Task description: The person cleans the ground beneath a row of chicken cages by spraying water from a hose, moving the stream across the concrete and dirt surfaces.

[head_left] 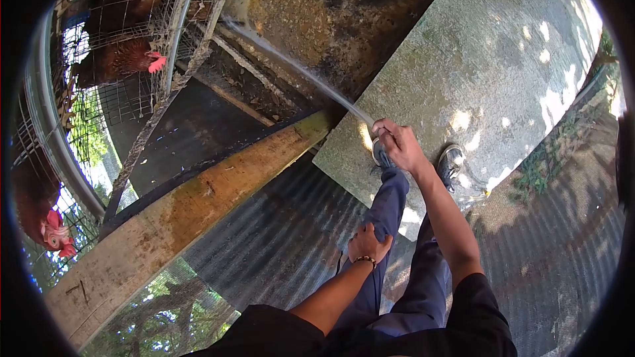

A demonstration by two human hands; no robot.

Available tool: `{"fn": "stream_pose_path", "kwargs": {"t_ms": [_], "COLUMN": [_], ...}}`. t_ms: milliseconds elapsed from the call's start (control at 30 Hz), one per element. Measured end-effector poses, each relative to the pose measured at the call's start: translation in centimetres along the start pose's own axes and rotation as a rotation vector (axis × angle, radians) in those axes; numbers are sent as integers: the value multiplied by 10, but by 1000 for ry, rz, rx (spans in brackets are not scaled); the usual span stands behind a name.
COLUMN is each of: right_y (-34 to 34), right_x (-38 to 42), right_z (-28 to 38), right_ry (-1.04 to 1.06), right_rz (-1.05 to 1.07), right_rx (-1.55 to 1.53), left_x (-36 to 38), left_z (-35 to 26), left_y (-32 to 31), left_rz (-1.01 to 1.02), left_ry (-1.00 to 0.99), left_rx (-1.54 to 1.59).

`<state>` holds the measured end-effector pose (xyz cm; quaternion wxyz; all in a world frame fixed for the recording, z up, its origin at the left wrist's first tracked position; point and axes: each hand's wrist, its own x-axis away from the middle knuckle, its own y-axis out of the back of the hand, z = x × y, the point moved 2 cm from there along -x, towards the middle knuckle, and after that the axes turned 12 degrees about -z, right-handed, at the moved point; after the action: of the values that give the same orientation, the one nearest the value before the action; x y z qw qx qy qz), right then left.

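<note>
A stream of water shoots up and to the left from my right hand. Its fingers are closed around what seems to be a hose end, mostly hidden in the grip. The jet lands on a wet, dirt-stained concrete floor beside the cages. My left hand, with a beaded bracelet at the wrist, is wrapped over the knee of my dark trouser leg. Its fingertips are partly hidden.
Brown hens stand in wire cages at upper left. A long wooden beam runs diagonally below them. My shoes are on a concrete slab. Corrugated sheets lie lower down, and plants grow along the slab's right edge.
</note>
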<state>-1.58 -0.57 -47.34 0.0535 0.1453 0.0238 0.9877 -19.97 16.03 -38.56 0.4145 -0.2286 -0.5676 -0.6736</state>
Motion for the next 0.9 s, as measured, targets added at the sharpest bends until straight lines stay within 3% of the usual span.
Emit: {"fn": "stream_pose_path", "kwargs": {"t_ms": [900], "right_y": [1], "right_x": [-1], "right_z": [-10], "right_ry": [-49], "right_rz": [-133], "right_rx": [-30], "left_x": [1], "left_z": [0], "left_y": [-2], "left_rz": [-18], "left_ry": [-4], "left_rx": [29]}}
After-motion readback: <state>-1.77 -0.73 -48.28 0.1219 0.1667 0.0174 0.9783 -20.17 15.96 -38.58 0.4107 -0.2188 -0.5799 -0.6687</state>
